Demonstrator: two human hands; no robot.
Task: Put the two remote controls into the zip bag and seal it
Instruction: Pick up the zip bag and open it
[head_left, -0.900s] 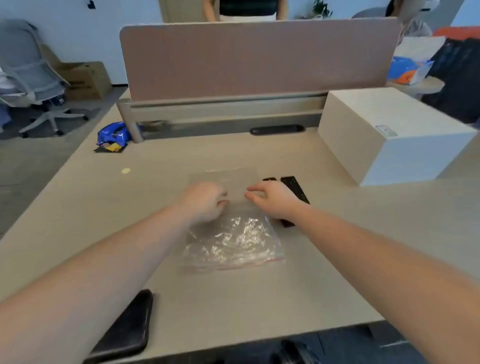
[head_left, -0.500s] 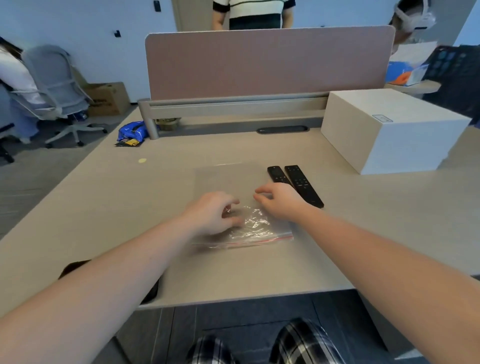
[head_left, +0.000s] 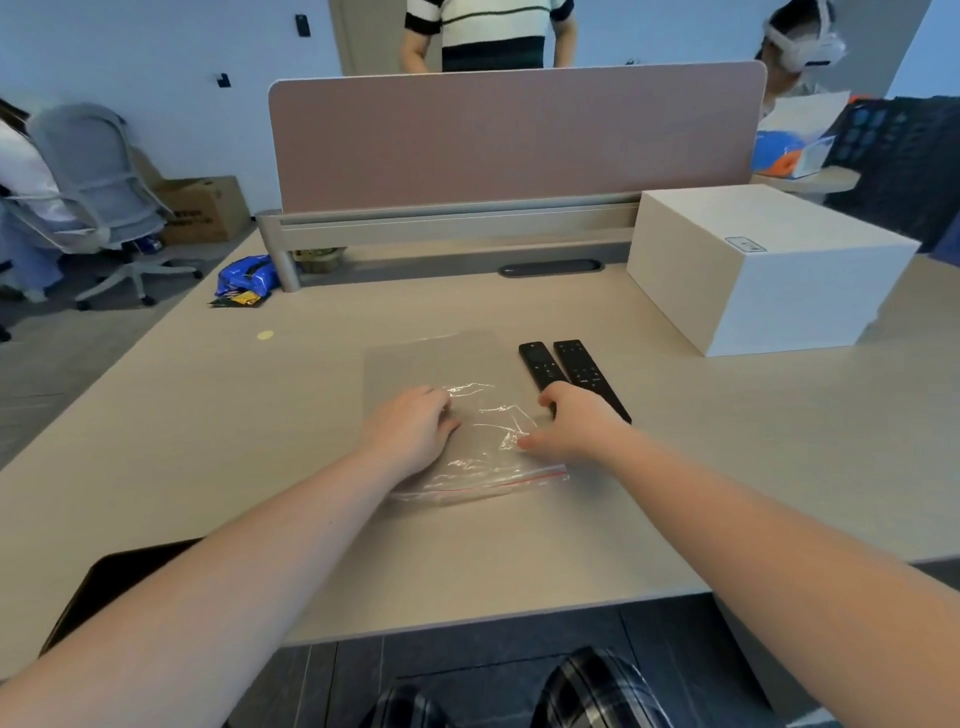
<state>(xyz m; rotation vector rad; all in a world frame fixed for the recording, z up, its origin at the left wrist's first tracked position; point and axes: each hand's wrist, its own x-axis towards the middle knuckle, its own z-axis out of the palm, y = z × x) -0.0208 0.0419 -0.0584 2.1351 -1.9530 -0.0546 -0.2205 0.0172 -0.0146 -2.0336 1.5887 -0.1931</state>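
Observation:
A clear zip bag (head_left: 483, 457) with a red seal strip along its near edge lies crumpled on the desk. My left hand (head_left: 410, 431) presses on the bag's left part, fingers curled. My right hand (head_left: 571, 428) pinches the bag's right side. Two black remote controls, the left one (head_left: 537, 364) and the right one (head_left: 584, 371), lie side by side just beyond my right hand, outside the bag. My right hand covers their near ends.
A white box (head_left: 769, 270) stands at the right back of the desk (head_left: 260, 441). A pink divider screen (head_left: 519, 140) closes the far edge. A dark phone (head_left: 109, 582) lies near the front left edge. A blue packet (head_left: 244, 275) sits far left. People stand behind the screen.
The view has tilted up and back, so the remotes show more fully. Both hands stay on the bag; the right hand has shifted toward the bag's right edge.

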